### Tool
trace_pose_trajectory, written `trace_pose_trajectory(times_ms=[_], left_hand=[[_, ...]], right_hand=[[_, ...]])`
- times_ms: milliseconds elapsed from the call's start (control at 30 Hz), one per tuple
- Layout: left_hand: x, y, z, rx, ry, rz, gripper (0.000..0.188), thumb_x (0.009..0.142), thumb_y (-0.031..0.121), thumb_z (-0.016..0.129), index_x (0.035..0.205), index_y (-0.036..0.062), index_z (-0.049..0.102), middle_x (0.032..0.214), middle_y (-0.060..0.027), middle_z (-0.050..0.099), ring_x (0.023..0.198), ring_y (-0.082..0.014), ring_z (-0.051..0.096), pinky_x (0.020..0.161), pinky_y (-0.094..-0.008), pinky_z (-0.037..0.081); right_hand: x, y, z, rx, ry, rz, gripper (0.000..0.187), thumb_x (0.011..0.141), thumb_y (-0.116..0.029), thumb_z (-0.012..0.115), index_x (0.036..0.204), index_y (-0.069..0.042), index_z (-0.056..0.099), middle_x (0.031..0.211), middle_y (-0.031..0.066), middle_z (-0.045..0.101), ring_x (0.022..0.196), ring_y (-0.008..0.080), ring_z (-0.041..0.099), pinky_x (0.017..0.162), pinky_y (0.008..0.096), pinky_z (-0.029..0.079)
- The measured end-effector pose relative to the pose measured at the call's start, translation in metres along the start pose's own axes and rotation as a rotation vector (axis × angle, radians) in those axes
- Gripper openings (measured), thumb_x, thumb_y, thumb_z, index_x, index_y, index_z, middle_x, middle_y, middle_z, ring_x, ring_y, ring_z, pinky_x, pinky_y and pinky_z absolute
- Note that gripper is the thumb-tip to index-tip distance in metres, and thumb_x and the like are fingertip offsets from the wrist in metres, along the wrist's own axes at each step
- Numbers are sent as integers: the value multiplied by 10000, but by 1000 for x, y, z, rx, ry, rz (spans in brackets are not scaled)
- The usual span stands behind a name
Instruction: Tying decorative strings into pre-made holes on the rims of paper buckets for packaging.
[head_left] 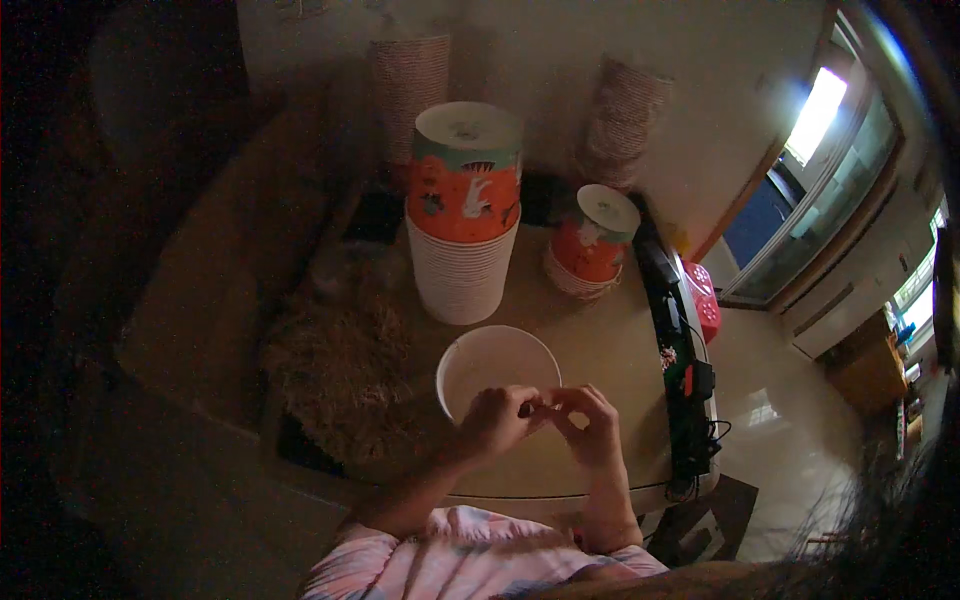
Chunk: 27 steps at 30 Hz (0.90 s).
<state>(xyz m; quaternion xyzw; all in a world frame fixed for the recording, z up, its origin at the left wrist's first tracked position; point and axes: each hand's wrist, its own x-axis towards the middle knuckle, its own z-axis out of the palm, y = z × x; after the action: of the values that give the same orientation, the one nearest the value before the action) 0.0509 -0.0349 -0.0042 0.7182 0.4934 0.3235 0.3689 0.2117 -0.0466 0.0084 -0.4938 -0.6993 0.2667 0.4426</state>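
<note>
From my remote view I see two bare hands at the centre of the frame. The left hand (495, 420) and the right hand (600, 438) meet at the fingertips, with the fingers bent narrow; I cannot tell if something small is pinched between them. The open white tub (500, 355) is just behind them, standing on the counter (560, 470), and the hands cover part of its near rim. Above it in the frame stands a tall stack (463, 270), orange and green at the top, and to the right of this a short stack (590, 250) with similar colours. A brown shaggy heap (345, 385) lies left of the tub.
</note>
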Motion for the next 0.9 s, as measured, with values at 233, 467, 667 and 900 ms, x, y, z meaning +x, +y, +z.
trace_pose_trajectory(times_ms=[233, 467, 667, 900], left_hand=[[-2, 4, -4, -51, 17, 22, 165, 766, 175, 658, 822, 23, 628, 752, -120, 632, 670, -197, 616, 627, -311, 472], [-4, 3, -5, -63, 17, 51, 144, 771, 152, 640, 823, 18, 631, 758, -126, 633, 672, -191, 614, 631, -308, 471], [-4, -2, -3, -82, 53, 83, 142, 758, 176, 645, 792, 40, 627, 732, -115, 629, 647, -237, 626, 589, -325, 484], [-3, -1, 0, -67, 35, 95, 140, 762, 182, 642, 794, 47, 621, 720, -110, 622, 633, -231, 621, 570, -327, 471]], right_hand=[[-6, 15, -5, 10, 16, 54, 64, 719, -25, 682, 746, 0, 631, 700, 74, 604, 653, 128, 579, 594, 249, 459], [-11, 40, -6, 14, 0, 211, 102, 766, -50, 667, 739, -14, 576, 677, 82, 572, 579, 131, 510, 530, 262, 425], [-2, 15, -7, 133, 159, 65, 111, 715, 11, 674, 792, -28, 603, 715, 25, 595, 688, 122, 569, 627, 255, 460], [-6, 19, -11, -80, -30, -89, 96, 710, 18, 664, 785, -34, 631, 722, 78, 592, 664, 177, 584, 586, 267, 460]])
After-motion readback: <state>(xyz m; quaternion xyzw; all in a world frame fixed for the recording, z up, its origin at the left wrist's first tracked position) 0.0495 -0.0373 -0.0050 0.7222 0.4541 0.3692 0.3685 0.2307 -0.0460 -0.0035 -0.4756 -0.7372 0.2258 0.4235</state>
